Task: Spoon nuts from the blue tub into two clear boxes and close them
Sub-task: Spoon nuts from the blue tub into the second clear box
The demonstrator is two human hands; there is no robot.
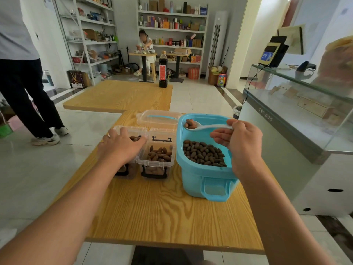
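Blue tub (200, 180) near table's right edge; right hand (238, 142) pinching loaded spoon (202, 127), left hand (120, 148) flat on clear box (128, 131).

I see a blue tub (202, 180) of dark brown nuts (204, 153), a white spoon (208, 127), two clear boxes (155, 159) with black latches, and a yellow wood-grain desk (162, 211).

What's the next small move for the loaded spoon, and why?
Probably carry the spoon left and tip it into a clear box. The right hand holds it loaded with nuts above the blue tub. The left hand rests on the left box, covering much of its opening, while the right box is open and unobstructed, so that one looks likeliest.
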